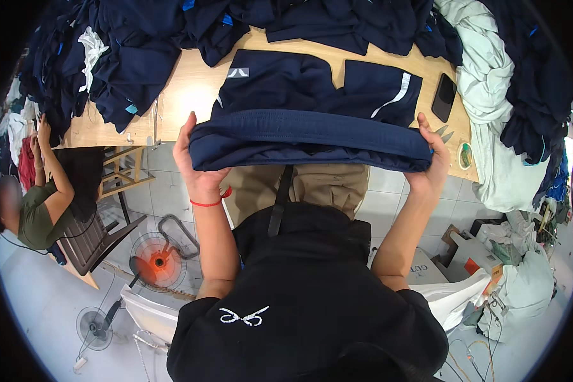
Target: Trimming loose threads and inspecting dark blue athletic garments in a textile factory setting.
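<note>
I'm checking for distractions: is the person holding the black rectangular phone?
No, the left hand and right hand hold the navy cloth garment, while the phone lies on the pale wooden table.

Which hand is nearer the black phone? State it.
Right. The right hand is just below the black phone in the picture; the left hand is far to its left, across the navy garment.

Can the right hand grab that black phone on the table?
Probably yes, if it lets go: the right hand is holding one end of the navy garment, but the phone lies close by on the table with nothing on top.
</note>
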The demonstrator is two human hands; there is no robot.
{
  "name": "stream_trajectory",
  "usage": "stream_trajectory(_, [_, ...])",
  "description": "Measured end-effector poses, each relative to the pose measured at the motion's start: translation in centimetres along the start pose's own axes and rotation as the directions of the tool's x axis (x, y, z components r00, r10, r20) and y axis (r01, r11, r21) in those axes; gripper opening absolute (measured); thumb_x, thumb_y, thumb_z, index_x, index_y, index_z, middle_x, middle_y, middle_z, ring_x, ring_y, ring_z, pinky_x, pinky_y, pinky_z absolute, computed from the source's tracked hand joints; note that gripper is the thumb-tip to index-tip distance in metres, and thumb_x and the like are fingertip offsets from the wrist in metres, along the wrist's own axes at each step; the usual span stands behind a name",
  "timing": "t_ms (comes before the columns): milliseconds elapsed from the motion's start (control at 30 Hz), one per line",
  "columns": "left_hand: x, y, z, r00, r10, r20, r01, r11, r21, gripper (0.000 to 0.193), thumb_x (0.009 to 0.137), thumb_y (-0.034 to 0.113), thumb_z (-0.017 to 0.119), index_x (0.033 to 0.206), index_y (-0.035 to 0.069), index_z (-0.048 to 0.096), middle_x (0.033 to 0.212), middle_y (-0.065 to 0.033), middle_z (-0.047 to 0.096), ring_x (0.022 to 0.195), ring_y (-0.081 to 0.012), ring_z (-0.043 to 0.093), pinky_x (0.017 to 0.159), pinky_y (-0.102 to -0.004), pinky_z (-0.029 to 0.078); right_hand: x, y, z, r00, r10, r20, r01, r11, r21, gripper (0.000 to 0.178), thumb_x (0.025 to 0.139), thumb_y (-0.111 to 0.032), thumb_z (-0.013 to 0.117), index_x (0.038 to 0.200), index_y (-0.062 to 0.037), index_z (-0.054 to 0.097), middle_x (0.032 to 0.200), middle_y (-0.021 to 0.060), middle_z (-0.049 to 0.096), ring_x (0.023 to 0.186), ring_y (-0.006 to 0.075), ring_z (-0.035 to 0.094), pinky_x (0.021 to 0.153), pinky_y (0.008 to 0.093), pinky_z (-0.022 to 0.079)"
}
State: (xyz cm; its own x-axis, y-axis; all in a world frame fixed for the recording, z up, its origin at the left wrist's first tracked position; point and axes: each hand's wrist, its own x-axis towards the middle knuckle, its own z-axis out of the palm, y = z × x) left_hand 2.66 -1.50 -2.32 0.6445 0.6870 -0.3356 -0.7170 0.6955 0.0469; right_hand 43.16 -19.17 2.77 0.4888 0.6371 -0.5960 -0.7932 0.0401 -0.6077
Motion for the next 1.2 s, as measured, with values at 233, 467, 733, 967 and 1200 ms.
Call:
stream_trajectory(233, [-0.5, -0.4, 0.1, 0.986, 0.156, 0.053, -0.157, 0.988, 0.007, 0.065, 0.112, 0.045, 0.049, 0.134, -0.014, 0.065, 0.133, -0.0322, 0.071, 0.124, -0.0458, 0.070, 0.118, -0.0579, 0.048, -2.1, -0.8, 0.7, 0.998, -0.060, 0.035, 0.061, 0.998, -0.034, 0.040, 0.094, -0.006, 0.068, 0.134, -0.0030, 0.065, 0.107, 0.0088, 0.072, 0.094, 0.0246, 0.076, 0.087, 0.0413, 0.064])
stream_trajectory(467, [-0.2, -0.4, 0.6, 0.984, 0.177, -0.025, -0.176, 0.984, 0.041, 0.060, 0.114, 0.040, 0.049, 0.132, -0.014, 0.067, 0.132, -0.0324, 0.072, 0.122, -0.0450, 0.071, 0.116, -0.0575, 0.050, -2.9, -0.8, 2.1, 0.994, -0.106, -0.008, 0.105, 0.993, -0.047, 0.037, 0.097, -0.009, 0.071, 0.133, -0.0026, 0.067, 0.110, 0.0081, 0.072, 0.097, 0.0232, 0.075, 0.087, 0.0391, 0.063])
stream_trajectory(733, [1.5, -1.6, -0.8, 0.981, 0.157, 0.118, -0.155, 0.988, -0.019, 0.052, 0.115, 0.033, 0.046, 0.122, -0.012, 0.071, 0.123, -0.0293, 0.076, 0.117, -0.0426, 0.074, 0.113, -0.0551, 0.054, -2.5, 0.0, 1.7, 0.996, -0.094, -0.001, 0.093, 0.993, -0.067, 0.036, 0.100, -0.010, 0.072, 0.134, -0.0015, 0.067, 0.111, 0.0058, 0.071, 0.097, 0.0192, 0.075, 0.088, 0.0368, 0.062])
stream_trajectory(967, [2.6, -2.4, -0.9, 0.950, 0.237, -0.203, -0.160, 0.928, 0.336, 0.027, 0.106, 0.018, 0.062, 0.118, -0.003, 0.075, 0.117, -0.0207, 0.080, 0.107, -0.0331, 0.078, 0.101, -0.0469, 0.062, -1.2, 1.2, 2.5, 0.988, -0.102, 0.113, 0.122, 0.976, -0.181, 0.031, 0.102, -0.011, 0.072, 0.131, -0.0010, 0.069, 0.107, 0.0042, 0.070, 0.096, 0.0163, 0.074, 0.085, 0.0324, 0.061])
stream_trajectory(1200, [6.5, -4.9, -4.3, 0.908, 0.291, -0.302, 0.045, 0.648, 0.760, 0.028, 0.108, 0.022, 0.071, 0.082, 0.012, 0.069, 0.082, 0.0067, 0.067, 0.073, -0.0026, 0.060, 0.066, -0.0196, 0.048, 6.0, 8.6, -0.9, 0.812, -0.521, 0.263, 0.430, 0.229, -0.874, 0.015, 0.101, -0.008, 0.074, 0.112, 0.0016, 0.079, 0.101, 0.0060, 0.077, 0.089, 0.0149, 0.072, 0.081, 0.0311, 0.056])
